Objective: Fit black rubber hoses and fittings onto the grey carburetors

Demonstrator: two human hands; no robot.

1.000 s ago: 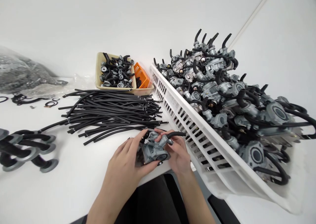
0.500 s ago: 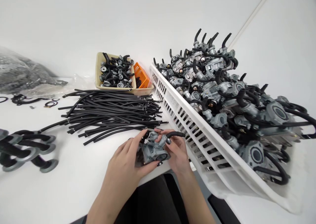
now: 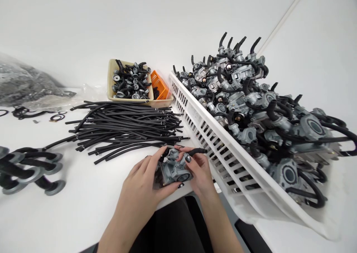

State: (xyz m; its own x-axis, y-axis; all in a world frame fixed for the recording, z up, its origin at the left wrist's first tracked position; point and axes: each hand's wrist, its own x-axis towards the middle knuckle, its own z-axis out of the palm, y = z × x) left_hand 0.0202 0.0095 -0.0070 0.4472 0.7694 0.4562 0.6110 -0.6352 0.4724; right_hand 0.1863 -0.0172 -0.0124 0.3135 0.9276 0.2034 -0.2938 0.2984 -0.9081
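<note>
A grey metal carburetor is held between both hands over the table's front edge. My left hand wraps its left side, thumb along the bottom and fingers over the top. On the right, my right hand grips a cap at the carburetor's upper right, from which a short black rubber boot sticks out. The thumb presses on that cap; some fingers are hidden behind the part. Just beyond the hands lies a heap of black hoses.
At the right a white slotted crate is piled high with carburetors. A cream tub of caps with boots and an orange basket stand behind the hoses. More capped boots sit at left, near a plastic bag.
My right hand has turned the cap slightly, and the boot's tip has dipped and shifted a little to the left. The left hand holds the carburetor in the same place.
</note>
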